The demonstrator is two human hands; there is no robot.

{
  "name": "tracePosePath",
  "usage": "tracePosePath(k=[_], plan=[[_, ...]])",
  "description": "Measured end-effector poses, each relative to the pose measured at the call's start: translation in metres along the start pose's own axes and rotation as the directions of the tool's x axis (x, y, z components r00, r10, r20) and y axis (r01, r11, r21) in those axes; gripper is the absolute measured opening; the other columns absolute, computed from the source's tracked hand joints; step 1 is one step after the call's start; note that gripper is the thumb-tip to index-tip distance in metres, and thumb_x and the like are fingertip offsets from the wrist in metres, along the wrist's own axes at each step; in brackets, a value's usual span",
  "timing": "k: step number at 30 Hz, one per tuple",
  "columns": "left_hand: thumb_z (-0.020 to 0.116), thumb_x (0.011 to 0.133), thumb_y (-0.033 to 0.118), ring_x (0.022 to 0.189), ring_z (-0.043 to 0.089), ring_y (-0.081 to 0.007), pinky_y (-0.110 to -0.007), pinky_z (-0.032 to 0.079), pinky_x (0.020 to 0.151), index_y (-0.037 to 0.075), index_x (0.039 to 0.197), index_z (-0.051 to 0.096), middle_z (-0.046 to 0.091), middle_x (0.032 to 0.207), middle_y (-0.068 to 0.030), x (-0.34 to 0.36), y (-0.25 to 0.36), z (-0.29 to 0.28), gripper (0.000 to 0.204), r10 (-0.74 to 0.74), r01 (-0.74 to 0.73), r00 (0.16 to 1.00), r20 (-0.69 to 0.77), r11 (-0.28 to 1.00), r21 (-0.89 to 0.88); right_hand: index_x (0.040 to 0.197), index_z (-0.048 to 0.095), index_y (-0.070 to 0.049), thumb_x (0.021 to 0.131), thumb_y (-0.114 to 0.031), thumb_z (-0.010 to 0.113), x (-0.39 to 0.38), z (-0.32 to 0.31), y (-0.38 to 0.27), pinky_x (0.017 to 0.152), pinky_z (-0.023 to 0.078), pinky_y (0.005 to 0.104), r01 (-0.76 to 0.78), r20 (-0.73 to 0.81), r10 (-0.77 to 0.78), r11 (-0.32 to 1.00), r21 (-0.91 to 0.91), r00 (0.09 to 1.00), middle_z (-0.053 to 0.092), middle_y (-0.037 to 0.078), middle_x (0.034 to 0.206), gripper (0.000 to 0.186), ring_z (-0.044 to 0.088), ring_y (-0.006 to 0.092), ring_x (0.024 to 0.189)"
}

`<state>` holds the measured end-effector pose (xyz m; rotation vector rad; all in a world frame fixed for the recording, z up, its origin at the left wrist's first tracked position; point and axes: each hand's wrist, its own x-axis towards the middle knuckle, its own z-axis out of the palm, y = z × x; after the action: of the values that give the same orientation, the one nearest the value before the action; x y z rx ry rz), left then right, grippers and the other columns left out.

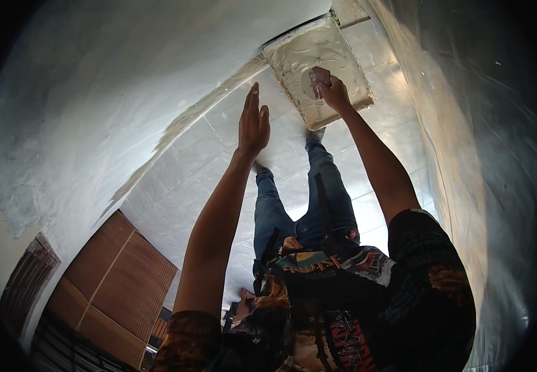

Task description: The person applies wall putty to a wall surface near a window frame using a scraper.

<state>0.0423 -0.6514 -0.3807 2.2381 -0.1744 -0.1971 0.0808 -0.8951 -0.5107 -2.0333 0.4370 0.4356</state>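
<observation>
Reddish hand tool [321, 75] down in the pale paste [299, 46], right hand [335, 94] on it!

Out on the far left, brown ribbed panels [113, 279] sit low, and a pale, patchy wall [113, 74] sweeps up above them. Next along comes the left hand [254, 127], raised near the wall's foot: fingers straight and close together, thumb to the right, nothing in its grasp. Behind it, grey floor tiles [219, 127]. Now the wide tray [321, 123], rim crusted, paste spread right across it, and there's the tool, around its middle. The right hand has hold of it, fingers curled round, their far side hidden. Far right, see-through plastic sheeting [504, 155] runs down the side.
</observation>
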Motion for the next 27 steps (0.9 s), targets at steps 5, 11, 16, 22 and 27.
tracePosePath(k=[5, 11, 16, 22, 27], plan=[[0.039, 0.097, 0.018, 0.139, 0.036, -0.0419, -0.045, 0.032, 0.113, -0.004, 0.149, 0.029, 0.035, 0.151, -0.0270, 0.008, -0.022, 0.015, 0.056, -0.035, 0.033, 0.997, 0.067, 0.999, 0.027, 0.102, 0.064, 0.001, 0.084, -0.026, 0.063, 0.031, 0.028, 0.010, 0.085, 0.051, 0.0469, 0.019, 0.058, -0.017, 0.999, -0.035, 0.998, 0.068, 0.026, 0.099, 0.033, 0.066, 0.0398, 0.098], [0.038, 0.097, 0.016, 0.139, 0.036, -0.0419, -0.045, 0.033, 0.114, -0.004, 0.148, 0.029, 0.034, 0.151, -0.0268, 0.025, -0.040, 0.020, 0.056, -0.035, 0.030, 0.996, 0.084, 0.997, 0.065, 0.109, 0.061, 0.001, 0.088, -0.023, 0.059, 0.076, 0.057, -0.009, 0.088, 0.051, 0.0505, 0.079, 0.038, -0.073, 0.980, -0.185, 0.997, 0.067, 0.028, 0.103, 0.032, 0.064, 0.0432, 0.102], [0.038, 0.097, 0.016, 0.139, 0.036, -0.0420, -0.045, 0.032, 0.114, -0.005, 0.148, 0.029, 0.035, 0.151, -0.0270, 0.027, -0.044, 0.027, 0.056, -0.043, 0.038, 0.993, 0.106, 0.998, 0.052, 0.111, 0.059, 0.001, 0.089, -0.016, 0.055, 0.101, 0.069, -0.017, 0.090, 0.051, 0.0514, 0.073, 0.082, -0.054, 0.965, -0.251, 0.995, 0.066, 0.030, 0.105, 0.029, 0.064, 0.0442, 0.103], [0.037, 0.098, 0.017, 0.138, 0.037, -0.0421, -0.046, 0.032, 0.114, -0.004, 0.148, 0.030, 0.035, 0.150, -0.0273, 0.016, -0.053, 0.023, 0.055, -0.076, 0.070, 0.992, 0.100, 0.996, 0.061, 0.126, 0.058, -0.012, 0.084, -0.012, 0.056, 0.108, 0.085, -0.033, 0.094, 0.051, 0.0470, 0.159, 0.178, -0.108, 0.939, -0.304, 0.978, 0.063, 0.022, 0.119, 0.042, 0.062, 0.0399, 0.109], [0.036, 0.099, 0.018, 0.138, 0.037, -0.0426, -0.046, 0.032, 0.114, -0.004, 0.148, 0.029, 0.036, 0.150, -0.0274, 0.015, -0.057, 0.029, 0.054, -0.062, 0.059, 0.993, 0.100, 0.997, 0.039, 0.129, 0.059, -0.018, 0.080, -0.009, 0.057, 0.129, 0.088, -0.024, 0.094, 0.052, 0.0450, 0.212, 0.210, -0.145, 0.915, -0.344, 0.967, 0.063, 0.019, 0.121, 0.049, 0.063, 0.0372, 0.110]])
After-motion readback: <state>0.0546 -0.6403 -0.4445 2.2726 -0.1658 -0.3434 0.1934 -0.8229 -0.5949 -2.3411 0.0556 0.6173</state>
